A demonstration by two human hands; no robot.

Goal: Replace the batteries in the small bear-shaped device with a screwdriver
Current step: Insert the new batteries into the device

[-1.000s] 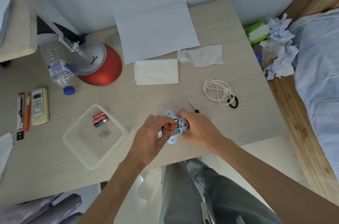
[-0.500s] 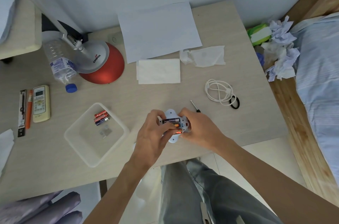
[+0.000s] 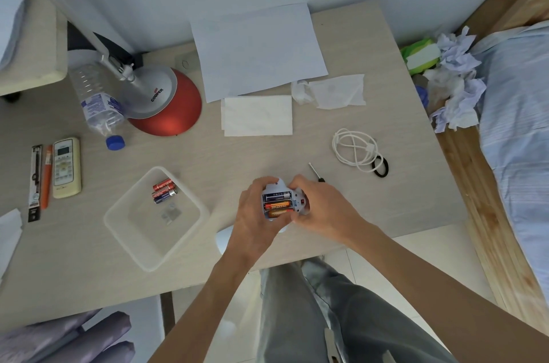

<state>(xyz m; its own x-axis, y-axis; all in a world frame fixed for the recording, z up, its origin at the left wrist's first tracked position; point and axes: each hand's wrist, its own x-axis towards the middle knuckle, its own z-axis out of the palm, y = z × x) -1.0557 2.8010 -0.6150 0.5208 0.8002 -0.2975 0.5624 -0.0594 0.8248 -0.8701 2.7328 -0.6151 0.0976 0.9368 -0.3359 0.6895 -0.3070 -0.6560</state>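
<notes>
The small white bear-shaped device (image 3: 298, 202) is held over the near edge of the table, back side up, its battery bay open. Three batteries (image 3: 277, 204) lie in the bay, one dark blue and two orange. My left hand (image 3: 252, 214) grips the device from the left, my right hand (image 3: 320, 205) from the right. The small screwdriver (image 3: 315, 172) lies on the table just beyond my right hand. A clear plastic tray (image 3: 178, 239) to the left holds three loose batteries (image 3: 163, 190) and a small clear cover piece (image 3: 170, 214).
A red lamp base (image 3: 166, 107) and a lying water bottle (image 3: 95, 101) are at the back left. A remote (image 3: 66, 166) and pens lie far left. Paper sheets (image 3: 255, 47), tissues (image 3: 257, 116), a white cable (image 3: 355, 150) and a black hair tie (image 3: 380, 166) are behind.
The device has been turned so the battery bay faces up more squarely, and my left fingers have moved off the bay, leaving all three batteries in sight.
</notes>
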